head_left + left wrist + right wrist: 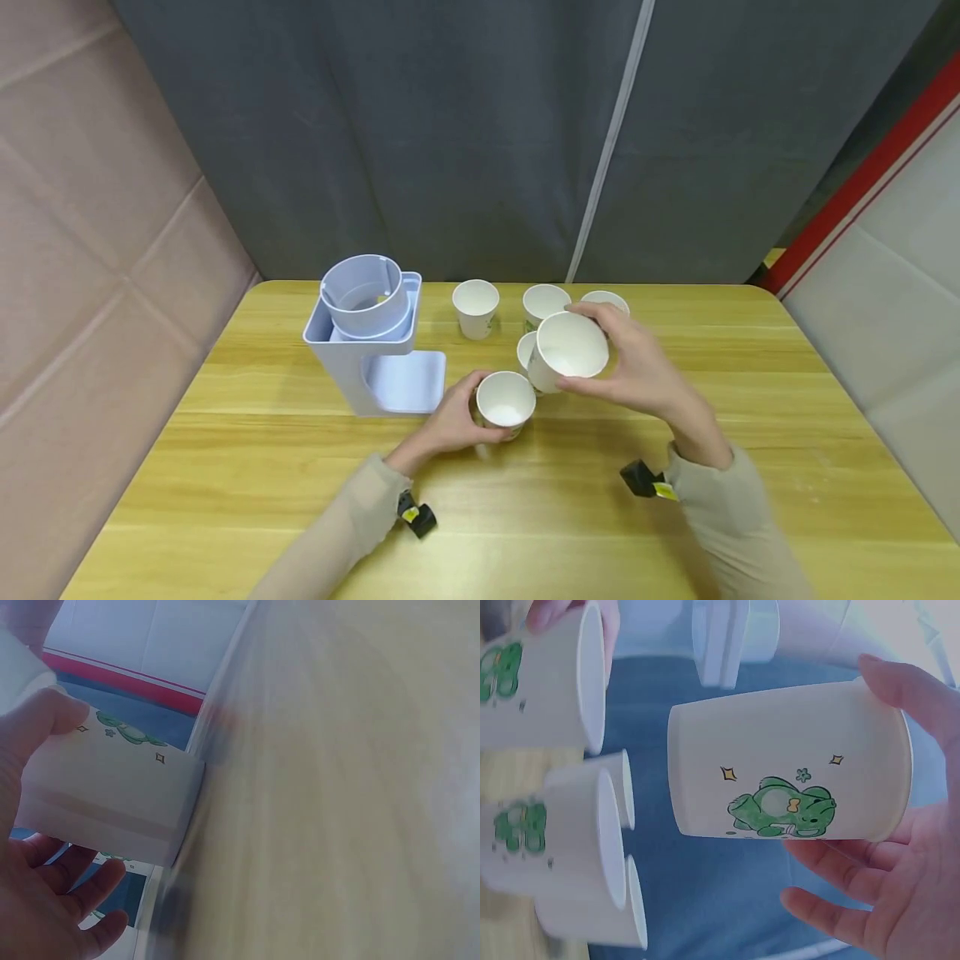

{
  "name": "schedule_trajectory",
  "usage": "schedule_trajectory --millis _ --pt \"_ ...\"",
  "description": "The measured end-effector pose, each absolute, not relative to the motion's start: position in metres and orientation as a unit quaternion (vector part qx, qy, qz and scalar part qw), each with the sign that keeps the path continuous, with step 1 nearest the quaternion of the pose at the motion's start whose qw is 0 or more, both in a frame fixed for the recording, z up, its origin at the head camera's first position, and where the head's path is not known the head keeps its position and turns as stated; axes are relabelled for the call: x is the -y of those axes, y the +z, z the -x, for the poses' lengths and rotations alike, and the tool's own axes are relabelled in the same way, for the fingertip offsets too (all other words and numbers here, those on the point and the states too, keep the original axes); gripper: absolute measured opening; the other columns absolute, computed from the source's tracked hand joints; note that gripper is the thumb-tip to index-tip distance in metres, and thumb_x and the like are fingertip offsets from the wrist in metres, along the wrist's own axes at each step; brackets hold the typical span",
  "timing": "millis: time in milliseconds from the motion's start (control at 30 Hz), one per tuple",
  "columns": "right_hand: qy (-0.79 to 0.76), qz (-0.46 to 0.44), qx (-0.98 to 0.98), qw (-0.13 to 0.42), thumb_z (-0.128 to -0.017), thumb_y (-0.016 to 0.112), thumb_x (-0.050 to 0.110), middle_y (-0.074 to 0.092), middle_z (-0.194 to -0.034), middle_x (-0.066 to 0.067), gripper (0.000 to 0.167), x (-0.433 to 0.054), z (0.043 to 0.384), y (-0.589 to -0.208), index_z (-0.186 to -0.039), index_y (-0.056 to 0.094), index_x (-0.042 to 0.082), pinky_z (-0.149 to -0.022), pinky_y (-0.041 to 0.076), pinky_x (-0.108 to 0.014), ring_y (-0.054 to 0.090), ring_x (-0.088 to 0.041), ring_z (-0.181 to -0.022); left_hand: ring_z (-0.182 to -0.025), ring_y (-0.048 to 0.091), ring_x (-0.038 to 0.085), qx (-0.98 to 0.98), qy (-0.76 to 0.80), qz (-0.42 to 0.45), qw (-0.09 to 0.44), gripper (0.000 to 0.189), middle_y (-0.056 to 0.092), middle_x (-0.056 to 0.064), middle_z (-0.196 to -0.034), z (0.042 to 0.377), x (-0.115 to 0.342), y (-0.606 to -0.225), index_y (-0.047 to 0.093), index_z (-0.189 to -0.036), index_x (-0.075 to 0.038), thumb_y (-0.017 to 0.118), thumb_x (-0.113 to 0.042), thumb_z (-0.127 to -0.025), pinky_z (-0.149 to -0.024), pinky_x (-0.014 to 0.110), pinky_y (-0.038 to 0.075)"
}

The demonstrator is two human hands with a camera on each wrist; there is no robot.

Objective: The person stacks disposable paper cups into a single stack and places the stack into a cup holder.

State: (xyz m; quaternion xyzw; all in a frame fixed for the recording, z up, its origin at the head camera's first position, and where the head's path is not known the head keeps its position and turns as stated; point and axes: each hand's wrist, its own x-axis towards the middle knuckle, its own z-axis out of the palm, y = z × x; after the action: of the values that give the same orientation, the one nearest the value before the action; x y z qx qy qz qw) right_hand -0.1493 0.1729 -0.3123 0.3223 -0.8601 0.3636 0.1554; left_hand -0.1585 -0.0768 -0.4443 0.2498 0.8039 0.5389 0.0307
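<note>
My left hand [459, 418] grips a white paper cup [506, 400] in the middle of the table, thumb and fingers on opposite sides. In the left wrist view this cup [112, 795] has a green print, and its base is at or close to the wood. To the right, my right hand [637, 360] holds another paper cup [573, 344] near its rim, raised and tilted so that its inside shows. A green bear is printed on the raised cup [787, 765]. Behind it, a partly hidden cup [525, 350] stands on the table.
Along the back stand paper cups: one at left [476, 307], one in the middle [546, 302] and one at right [606, 298], partly covered by my right hand. A pale blue dispenser-like stand [337, 358] with a round top is at left. A grey curtain [420, 150] hangs behind the table [555, 517].
</note>
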Motion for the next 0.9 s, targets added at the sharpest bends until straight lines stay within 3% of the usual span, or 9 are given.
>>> schedule_trajectory --millis 300,567,900 --pt "0.396 -0.355 0.840 0.111 -0.060 0.088 0.021 0.058 -0.114 -0.008 0.075 -0.145 0.155 -0.321 -0.123 0.052 0.001 -0.084 0.046 -0.034 0.054 -0.020 -0.100 -0.101 0.057 0.028 -0.812 0.521 -0.263 0.028 0.073 0.060 0.017 -0.115 0.158 0.077 -0.440 0.048 -0.124 0.005 0.085 -0.004 -0.061 -0.090 0.038 0.046" --pt "0.382 -0.349 0.852 0.084 -0.061 0.087 0.028 0.058 -0.118 -0.009 0.076 -0.133 0.157 -0.333 -0.123 0.051 0.002 -0.082 0.049 -0.038 0.055 -0.021 -0.101 -0.096 0.057 0.031 -0.811 0.517 -0.274 0.017 0.067 0.060 0.021 -0.110 0.142 0.077 -0.406 0.049 -0.118 0.010 0.082 0.000 -0.062 -0.086 0.034 0.048" --pt "0.345 -0.345 0.871 0.061 -0.062 0.086 0.034 0.059 -0.116 -0.005 0.077 -0.124 0.157 -0.351 -0.124 0.052 0.003 -0.084 0.049 -0.038 0.053 -0.021 -0.105 -0.107 0.055 0.034 -0.796 0.539 -0.273 0.037 0.071 0.058 0.024 -0.117 0.142 0.078 -0.406 0.045 -0.124 0.012 0.080 0.003 -0.063 -0.095 0.043 0.044"
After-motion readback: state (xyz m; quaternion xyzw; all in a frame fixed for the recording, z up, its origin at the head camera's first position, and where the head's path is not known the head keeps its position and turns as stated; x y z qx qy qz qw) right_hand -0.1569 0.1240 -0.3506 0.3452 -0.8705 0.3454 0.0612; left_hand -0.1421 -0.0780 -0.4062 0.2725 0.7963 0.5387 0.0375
